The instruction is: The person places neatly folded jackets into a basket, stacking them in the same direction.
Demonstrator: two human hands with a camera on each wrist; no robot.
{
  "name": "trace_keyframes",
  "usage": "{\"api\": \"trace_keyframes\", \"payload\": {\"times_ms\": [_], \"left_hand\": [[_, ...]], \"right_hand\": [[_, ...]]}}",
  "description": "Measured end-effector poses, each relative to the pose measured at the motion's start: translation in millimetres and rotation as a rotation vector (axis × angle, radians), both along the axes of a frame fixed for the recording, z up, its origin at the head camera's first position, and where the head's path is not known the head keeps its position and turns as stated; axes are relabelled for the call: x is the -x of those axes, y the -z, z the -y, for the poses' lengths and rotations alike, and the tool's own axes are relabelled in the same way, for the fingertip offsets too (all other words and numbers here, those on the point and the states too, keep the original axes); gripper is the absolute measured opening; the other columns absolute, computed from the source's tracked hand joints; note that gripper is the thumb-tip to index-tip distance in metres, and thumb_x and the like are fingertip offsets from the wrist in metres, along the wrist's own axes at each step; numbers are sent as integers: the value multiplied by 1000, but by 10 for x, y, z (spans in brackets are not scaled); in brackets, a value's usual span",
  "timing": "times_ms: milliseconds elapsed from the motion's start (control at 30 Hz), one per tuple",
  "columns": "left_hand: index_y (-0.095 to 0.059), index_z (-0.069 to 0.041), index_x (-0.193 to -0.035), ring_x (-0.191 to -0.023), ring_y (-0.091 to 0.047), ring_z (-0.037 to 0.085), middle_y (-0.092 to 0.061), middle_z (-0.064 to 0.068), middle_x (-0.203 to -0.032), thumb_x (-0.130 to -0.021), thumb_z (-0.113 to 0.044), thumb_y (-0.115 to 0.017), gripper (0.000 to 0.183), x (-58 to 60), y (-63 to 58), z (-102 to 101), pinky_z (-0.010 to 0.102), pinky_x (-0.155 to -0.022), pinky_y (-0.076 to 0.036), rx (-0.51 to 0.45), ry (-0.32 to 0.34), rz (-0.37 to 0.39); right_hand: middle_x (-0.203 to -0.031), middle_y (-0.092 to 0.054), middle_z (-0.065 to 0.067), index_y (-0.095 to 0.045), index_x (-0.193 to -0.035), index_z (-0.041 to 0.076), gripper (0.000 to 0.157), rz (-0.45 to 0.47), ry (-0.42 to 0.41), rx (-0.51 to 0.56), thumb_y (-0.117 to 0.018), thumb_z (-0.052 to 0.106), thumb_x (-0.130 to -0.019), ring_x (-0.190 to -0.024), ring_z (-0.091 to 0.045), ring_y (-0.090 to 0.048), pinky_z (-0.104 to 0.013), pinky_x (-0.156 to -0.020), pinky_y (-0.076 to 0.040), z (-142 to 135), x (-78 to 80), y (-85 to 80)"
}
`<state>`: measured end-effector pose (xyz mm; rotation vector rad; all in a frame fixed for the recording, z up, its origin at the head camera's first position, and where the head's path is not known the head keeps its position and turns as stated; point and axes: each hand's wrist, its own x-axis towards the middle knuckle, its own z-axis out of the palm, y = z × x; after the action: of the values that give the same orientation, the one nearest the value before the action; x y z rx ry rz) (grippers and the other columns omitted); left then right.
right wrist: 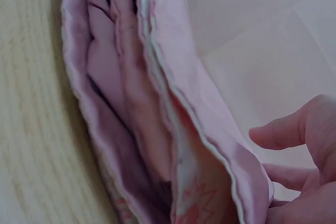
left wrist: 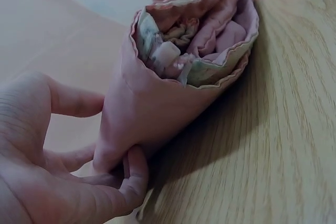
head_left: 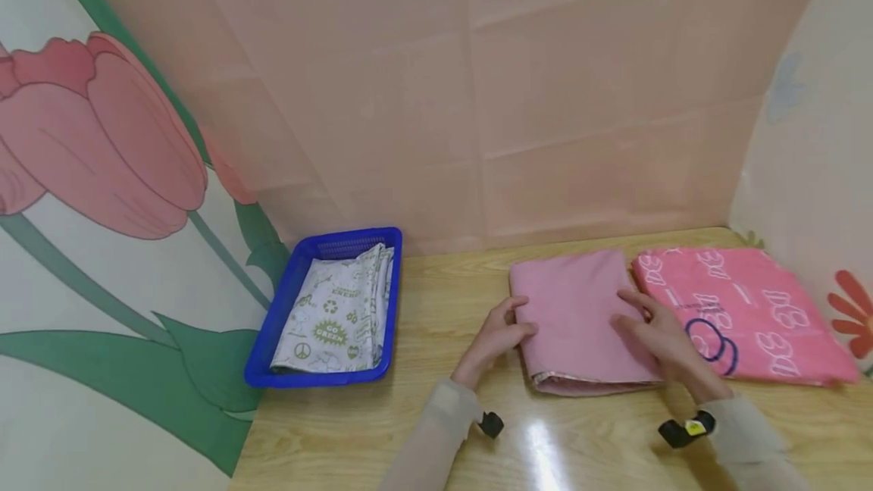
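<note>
A folded pink cloth (head_left: 576, 317) lies on the table in the head view, its layered open edge facing the person. Between those layers, the left wrist view shows a patterned lining and a small white piece (left wrist: 167, 53). My left hand (head_left: 494, 338) grips the cloth's left edge, with fingers curled at its underside (left wrist: 137, 174). At the opposite edge, my right hand (head_left: 658, 332) holds the cloth with thumb and index finger over the top. Its other fingers are partly hidden behind the fold in the right wrist view.
A blue basket (head_left: 254, 370) on the left holds a folded white cloth (head_left: 327, 317) with green prints. Right beside the pink cloth lies a brighter pink package (head_left: 757, 309) with white bow patterns and dark blue loops (head_left: 709, 341). A pinkish wall sheet (head_left: 477, 97) rises behind the table.
</note>
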<state>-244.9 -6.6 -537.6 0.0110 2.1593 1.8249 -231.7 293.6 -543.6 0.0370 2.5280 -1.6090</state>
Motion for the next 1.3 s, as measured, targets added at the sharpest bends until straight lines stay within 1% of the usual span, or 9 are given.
{"api": "trace_keyframes", "payload": {"times_ms": [100, 267, 400, 500, 567, 700, 867, 1000, 1300], "left_hand": [[-65, -16, -143, -123, -64, 22, -66, 14, -141, -91, -7, -76, 55, 3, 15, -18, 42, -104, -58, -45, -10, 0], [-68, -16, -140, -131, -61, 23, -65, 14, -146, -89, -4, -77, 54, -5, 44, -38, 42, -109, -55, -57, -35, -26], [-69, -18, -140, -139, -57, 26, -61, 14, -152, -89, -5, -77, 53, -17, 43, -51, 44, -114, -52, -65, -56, -32], [-69, -19, -140, -140, -57, 27, -59, 15, -154, -90, -5, -77, 53, -30, 34, -63, 45, -113, -53, -76, -70, -34], [-69, -20, -140, -140, -57, 28, -58, 15, -155, -89, -4, -77, 54, -40, 25, -71, 45, -112, -53, -84, -79, -37], [-70, -21, -139, -138, -59, 31, -58, 16, -154, -87, 0, -77, 57, -67, -13, -78, 46, -109, -56, -110, -100, -43], [-70, -22, -139, -135, -60, 33, -59, 15, -152, -84, 3, -77, 61, -66, -85, -71, 47, -105, -58, -118, -126, -45], [-71, -22, -137, -137, -57, 33, -57, 12, -153, -83, 4, -77, 61, -48, -152, -41, 46, -106, -58, -110, -148, -58], [-72, -22, -137, -144, -51, 35, -54, 12, -157, -81, 2, -76, 62, -22, -266, 86, 50, -114, -52, -123, -155, -92]], "right_hand": [[-165, -30, -36, -35, -163, -2, 71, -27, 10, 55, -68, 18, -104, -87, 2, -54, -16, -71, -51, -4, 4, -5], [-166, -23, -36, -35, -163, -2, 69, -20, 12, 104, -67, 9, -103, -67, -2, -49, -22, -55, -48, -33, 12, -2], [-172, -17, -32, -35, -164, 1, 69, -32, 5, 92, -67, 10, -103, -99, -9, -55, -13, -67, -48, -48, 11, -2], [-176, -13, -26, -36, -164, 2, 68, -64, -7, 87, -67, 10, -104, -139, -21, -37, -4, -87, -40, -57, 13, -4], [-177, -9, -22, -36, -165, 2, 68, -74, -16, 101, -66, 10, -105, -153, -25, -21, 1, -93, -32, -64, 12, -12], [-177, -8, -23, -35, -165, 3, 69, -85, -20, 117, -66, 10, -105, -155, -18, -16, 2, -93, -32, -68, 9, -50], [-177, -8, -22, -33, -167, 5, 69, -84, -26, 150, -65, 11, -106, -150, -10, -23, 0, -92, -38, -68, 3, -127], [-178, -2, -16, -33, -168, 9, 69, -65, -29, 169, -65, 14, -107, -157, -11, -13, 2, -94, -36, -41, 0, -218], [-179, 4, -16, -33, -168, 11, 69, -66, -50, 220, -65, 15, -107, -155, -14, -24, -2, -94, -42, 62, 7, -363]]}}
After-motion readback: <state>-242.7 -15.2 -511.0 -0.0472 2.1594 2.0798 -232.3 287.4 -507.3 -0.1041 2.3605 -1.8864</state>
